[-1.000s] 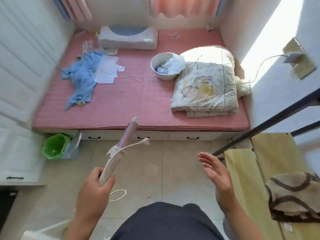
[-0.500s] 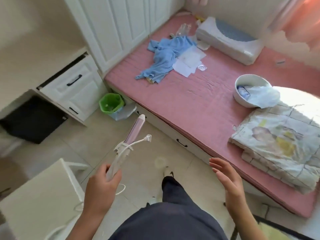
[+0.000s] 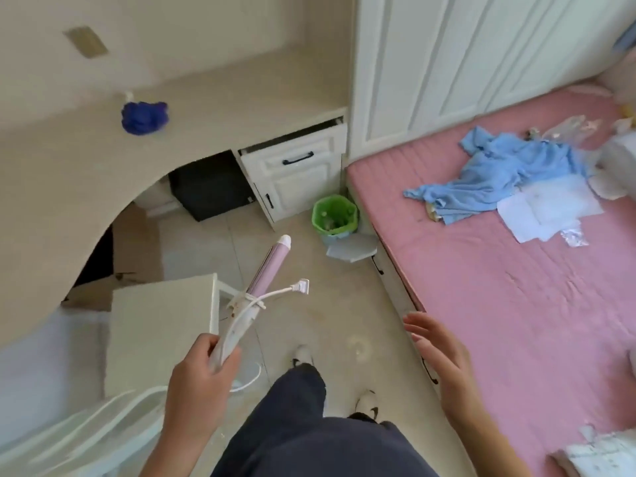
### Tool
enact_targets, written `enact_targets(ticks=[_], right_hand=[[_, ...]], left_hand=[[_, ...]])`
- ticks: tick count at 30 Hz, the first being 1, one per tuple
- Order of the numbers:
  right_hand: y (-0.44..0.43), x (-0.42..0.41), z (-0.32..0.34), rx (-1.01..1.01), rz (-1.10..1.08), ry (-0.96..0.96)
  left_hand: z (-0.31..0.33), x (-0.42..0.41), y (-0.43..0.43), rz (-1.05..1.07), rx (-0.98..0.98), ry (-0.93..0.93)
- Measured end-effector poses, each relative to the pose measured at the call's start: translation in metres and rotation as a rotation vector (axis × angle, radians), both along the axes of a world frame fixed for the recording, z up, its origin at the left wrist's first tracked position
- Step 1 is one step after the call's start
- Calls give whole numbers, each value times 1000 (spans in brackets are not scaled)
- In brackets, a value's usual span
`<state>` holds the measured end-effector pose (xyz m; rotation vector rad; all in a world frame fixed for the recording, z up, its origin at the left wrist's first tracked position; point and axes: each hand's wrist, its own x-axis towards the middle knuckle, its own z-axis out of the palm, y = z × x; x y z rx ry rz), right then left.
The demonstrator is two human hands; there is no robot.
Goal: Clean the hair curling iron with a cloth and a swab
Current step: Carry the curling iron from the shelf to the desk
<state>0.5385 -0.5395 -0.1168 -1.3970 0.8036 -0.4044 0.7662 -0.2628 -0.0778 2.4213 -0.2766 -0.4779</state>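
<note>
While standing between a cream worktop (image 3: 103, 160) and a pink bed (image 3: 516, 304), a person grips the white handle of the hair curling iron (image 3: 261, 287) in the left hand (image 3: 198, 383), fingers curled round it, the lilac barrel pointing up and away over the tiled floor. Its cord is wound round the neck, and the plug (image 3: 303, 286) juts out to the side. The right hand (image 3: 437, 352) holds nothing, its fingers spread and relaxed just beside the bed's edge. A crumpled blue cloth (image 3: 499, 177), possibly the one meant for wiping, lies on the bed well apart from both hands, next to some white sheets of paper (image 3: 547, 208); no swab can be made out. A green bin (image 3: 334, 215) stands on the floor at the foot of a white drawer unit (image 3: 296, 173), and a blue object (image 3: 144, 117) sits on the worktop. Cleaning looks not yet begun: the sensible course is to keep the barrel tipped clear of the furniture, unwind the cord so it cannot snag, and bring the free hand to the cloth before wiping along the barrel from handle to tip
</note>
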Motion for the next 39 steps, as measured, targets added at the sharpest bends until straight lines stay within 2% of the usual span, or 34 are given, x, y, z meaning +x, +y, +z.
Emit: enact_targets(ticks=[5,15,23,29,32,39], right_hand=[[-29,92,-9,-25,93,29],[-46,340,3,-60,207,0],[-84,458,3,-81,214,65],[-109,569,-14,-2,262,84],[-111,643,-5,-1,332,36],[-101,772,-6,41,470,12]], left_hand=[[-12,63,-5,141,-32,28],[-10,252,-23,155,-74,18],[-12,380,-51,197,-80,60],[-10,480,-74,271,-40,62],[4,529,-76,298,-38,21],[18,623,-59,377,-7,-24]])
